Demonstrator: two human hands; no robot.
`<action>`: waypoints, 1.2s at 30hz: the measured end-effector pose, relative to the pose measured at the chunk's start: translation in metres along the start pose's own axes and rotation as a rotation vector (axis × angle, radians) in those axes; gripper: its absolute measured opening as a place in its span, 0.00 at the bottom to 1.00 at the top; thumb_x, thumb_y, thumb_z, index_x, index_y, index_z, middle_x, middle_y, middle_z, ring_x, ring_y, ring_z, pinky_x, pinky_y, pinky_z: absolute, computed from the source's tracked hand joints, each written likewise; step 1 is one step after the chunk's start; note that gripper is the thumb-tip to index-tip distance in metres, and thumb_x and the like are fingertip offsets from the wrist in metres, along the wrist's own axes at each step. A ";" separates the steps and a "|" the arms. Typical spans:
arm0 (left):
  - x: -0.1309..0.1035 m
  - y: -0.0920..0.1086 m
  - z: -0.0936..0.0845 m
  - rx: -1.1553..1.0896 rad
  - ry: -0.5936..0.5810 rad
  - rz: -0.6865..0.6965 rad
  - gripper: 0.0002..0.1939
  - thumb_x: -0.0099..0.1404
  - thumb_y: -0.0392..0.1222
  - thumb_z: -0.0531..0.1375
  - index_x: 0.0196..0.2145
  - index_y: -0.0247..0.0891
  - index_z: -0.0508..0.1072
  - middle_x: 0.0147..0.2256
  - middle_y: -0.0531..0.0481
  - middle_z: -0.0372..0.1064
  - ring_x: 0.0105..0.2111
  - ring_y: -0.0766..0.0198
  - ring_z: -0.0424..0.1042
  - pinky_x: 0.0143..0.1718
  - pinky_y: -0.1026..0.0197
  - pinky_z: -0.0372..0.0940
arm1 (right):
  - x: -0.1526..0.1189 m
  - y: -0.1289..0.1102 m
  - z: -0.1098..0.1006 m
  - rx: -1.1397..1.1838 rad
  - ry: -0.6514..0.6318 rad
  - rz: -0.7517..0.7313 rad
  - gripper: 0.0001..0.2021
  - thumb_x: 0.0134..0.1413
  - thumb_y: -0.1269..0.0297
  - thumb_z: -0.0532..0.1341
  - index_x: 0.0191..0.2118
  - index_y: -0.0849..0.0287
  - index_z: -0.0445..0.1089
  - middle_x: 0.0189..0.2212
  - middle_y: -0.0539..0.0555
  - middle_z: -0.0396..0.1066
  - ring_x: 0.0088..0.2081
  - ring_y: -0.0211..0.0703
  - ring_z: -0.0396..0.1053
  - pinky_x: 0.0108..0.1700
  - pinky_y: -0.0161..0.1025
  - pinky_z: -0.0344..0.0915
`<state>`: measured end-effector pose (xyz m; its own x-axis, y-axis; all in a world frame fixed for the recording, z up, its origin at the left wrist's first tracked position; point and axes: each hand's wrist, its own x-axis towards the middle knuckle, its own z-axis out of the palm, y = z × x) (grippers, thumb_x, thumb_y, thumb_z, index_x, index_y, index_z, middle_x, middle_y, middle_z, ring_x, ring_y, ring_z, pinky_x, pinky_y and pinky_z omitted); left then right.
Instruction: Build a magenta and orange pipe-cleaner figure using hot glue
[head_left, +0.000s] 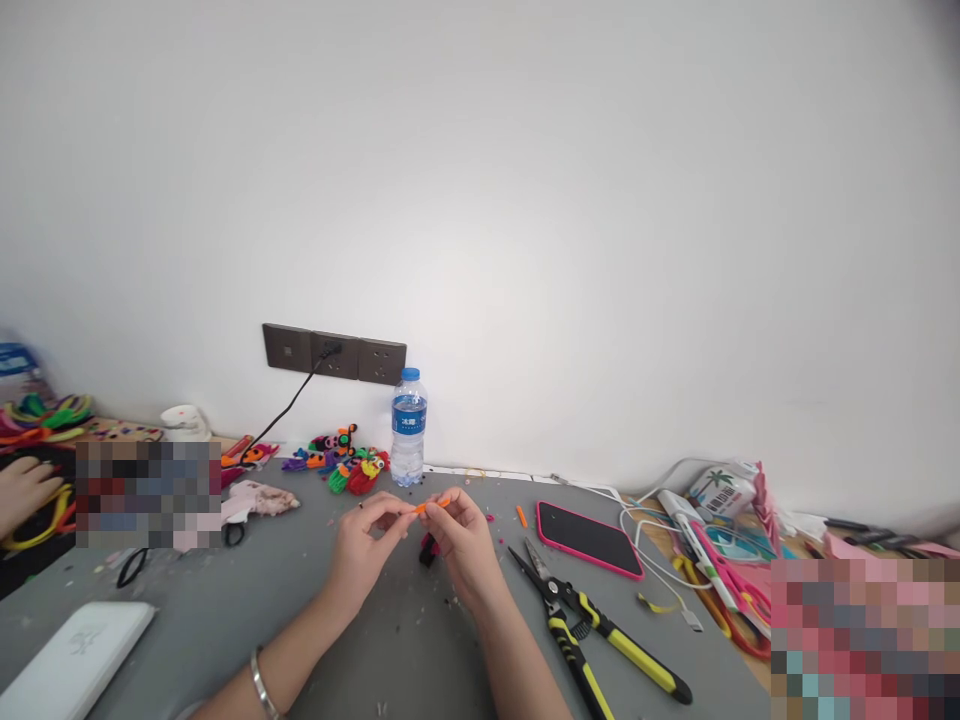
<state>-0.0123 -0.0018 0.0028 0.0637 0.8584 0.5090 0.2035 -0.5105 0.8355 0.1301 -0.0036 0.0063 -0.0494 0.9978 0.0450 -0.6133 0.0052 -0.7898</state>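
Observation:
A short orange pipe cleaner (431,507) is stretched between my two hands, above the grey table mat (360,640). The fingertips of my left hand (369,545) pinch its left end. My right hand (463,545) pinches the other end between thumb and fingers. Just beneath and between the hands lies a small black and pink piece (429,550), partly covered by my right hand. To the right of my hands, another short orange piece (521,516) rests on the mat.
Yellow-handled pliers (592,630) lie on the right, below a pink-cased phone (589,540). A water bottle (409,430) stands at the wall beside colourful fuzzy figures (352,465). A white power bank (79,660) is at front left. Another person's hand (26,490) shows at far left.

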 end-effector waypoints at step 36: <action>0.003 -0.002 -0.004 0.157 -0.053 0.153 0.07 0.61 0.39 0.60 0.27 0.40 0.75 0.27 0.50 0.72 0.26 0.64 0.68 0.25 0.65 0.61 | 0.001 -0.002 -0.004 -0.048 -0.028 0.078 0.11 0.39 0.61 0.72 0.30 0.58 0.75 0.23 0.48 0.69 0.25 0.36 0.66 0.34 0.35 0.64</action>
<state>-0.0161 0.0019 0.0031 0.1557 0.7748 0.6127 0.3370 -0.6247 0.7044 0.1346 -0.0025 0.0049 -0.1183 0.9930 -0.0015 -0.5681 -0.0689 -0.8201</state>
